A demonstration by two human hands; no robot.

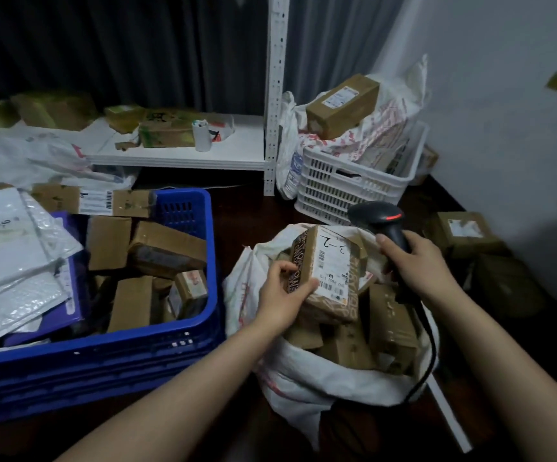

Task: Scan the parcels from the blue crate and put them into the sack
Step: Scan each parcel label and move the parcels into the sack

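Note:
My left hand [282, 296] grips a small cardboard parcel [328, 271] by its left edge, label side up, over the open white sack [307, 385]. The sack holds several cardboard boxes. My right hand [417, 261] holds a black barcode scanner [382, 220] just right of the parcel; a red light glows on its head and its cable runs down past the sack. The blue crate [157, 348] stands at the left, filled with cardboard boxes and white padded mailers.
A white crate [337, 181] holding a sack and a long box stands behind the sack. To its left a white shelf [183, 155] carries boxes and a label roll. More boxes [467, 231] lie on the dark floor at the right by the wall.

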